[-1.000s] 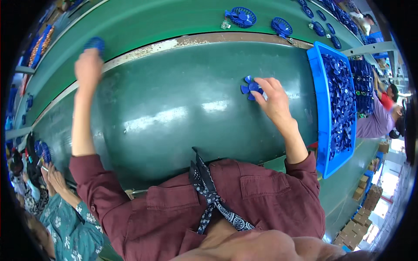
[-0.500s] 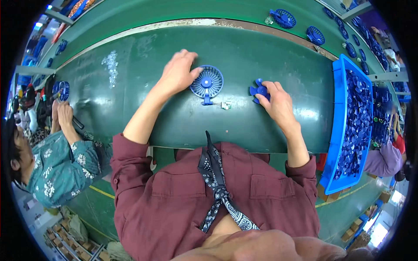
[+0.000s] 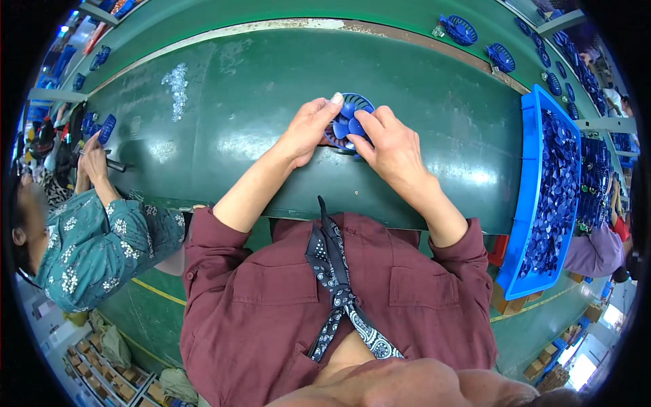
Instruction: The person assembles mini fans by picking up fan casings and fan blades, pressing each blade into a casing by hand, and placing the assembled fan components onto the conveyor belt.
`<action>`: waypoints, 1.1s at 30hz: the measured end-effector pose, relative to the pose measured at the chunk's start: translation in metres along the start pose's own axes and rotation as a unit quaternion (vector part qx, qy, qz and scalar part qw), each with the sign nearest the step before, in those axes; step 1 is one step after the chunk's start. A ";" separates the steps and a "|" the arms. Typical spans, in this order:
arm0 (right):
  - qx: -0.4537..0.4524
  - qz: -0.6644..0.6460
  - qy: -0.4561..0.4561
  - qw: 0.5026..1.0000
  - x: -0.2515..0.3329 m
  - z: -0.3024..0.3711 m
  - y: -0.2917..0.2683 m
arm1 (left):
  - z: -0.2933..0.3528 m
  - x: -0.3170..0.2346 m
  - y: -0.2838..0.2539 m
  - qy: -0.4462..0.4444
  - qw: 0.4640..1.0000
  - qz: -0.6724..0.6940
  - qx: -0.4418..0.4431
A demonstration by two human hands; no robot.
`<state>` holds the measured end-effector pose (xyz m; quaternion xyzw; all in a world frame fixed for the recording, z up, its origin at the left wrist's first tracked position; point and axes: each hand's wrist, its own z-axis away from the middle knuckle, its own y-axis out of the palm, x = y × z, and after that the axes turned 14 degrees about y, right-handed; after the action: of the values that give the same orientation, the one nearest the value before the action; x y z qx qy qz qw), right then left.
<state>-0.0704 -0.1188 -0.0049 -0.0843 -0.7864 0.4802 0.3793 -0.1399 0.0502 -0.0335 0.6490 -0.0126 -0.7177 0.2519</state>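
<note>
Above the middle of the green table, my left hand (image 3: pixel 306 132) grips a round blue fan housing (image 3: pixel 362 102) by its left side, thumb on the rim. Against the open face of that housing sits a blue fan blade (image 3: pixel 342 129) with rounded petals. The fingers of my right hand (image 3: pixel 395 148) close on the blade from the right. Whether the blade is seated on the hub cannot be made out. The housing's lower part and its small circuit board are mostly hidden by my hands.
A bright blue bin (image 3: pixel 521 203) full of blue fan blades stands at the table's right end. Small clear pieces (image 3: pixel 178 91) lie at the far left. Beyond the table, a green belt carries blue housings (image 3: pixel 459 30). At left, a co-worker's hands (image 3: pixel 93 163) work with a tool.
My left hand has picked the housing up off the table. My right hand has brought the blade leftward from the tabletop onto the housing's face.
</note>
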 end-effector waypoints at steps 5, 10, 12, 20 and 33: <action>0.003 0.013 -0.004 1.000 -0.003 -0.002 0.004 | 0.008 0.004 0.013 0.006 0.998 0.046 0.038; -0.056 -0.057 -0.001 0.997 -0.003 0.000 0.003 | 0.012 0.006 0.008 0.088 0.994 -0.064 -0.002; -0.102 -0.050 -0.012 0.993 -0.009 -0.004 -0.005 | 0.015 0.000 0.002 0.137 0.974 -0.181 0.005; 0.201 -0.247 0.189 0.929 -0.041 -0.010 -0.003 | 0.017 -0.012 0.017 0.159 0.942 -0.283 0.087; 0.098 0.015 0.220 0.971 -0.255 -0.186 -0.069 | 0.079 -0.006 -0.078 0.178 0.865 -0.440 -0.166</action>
<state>0.2499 -0.1536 -0.0332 -0.1623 -0.6316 0.5304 0.5417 -0.2408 0.0962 -0.0422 0.6529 0.4381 -0.6178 0.0120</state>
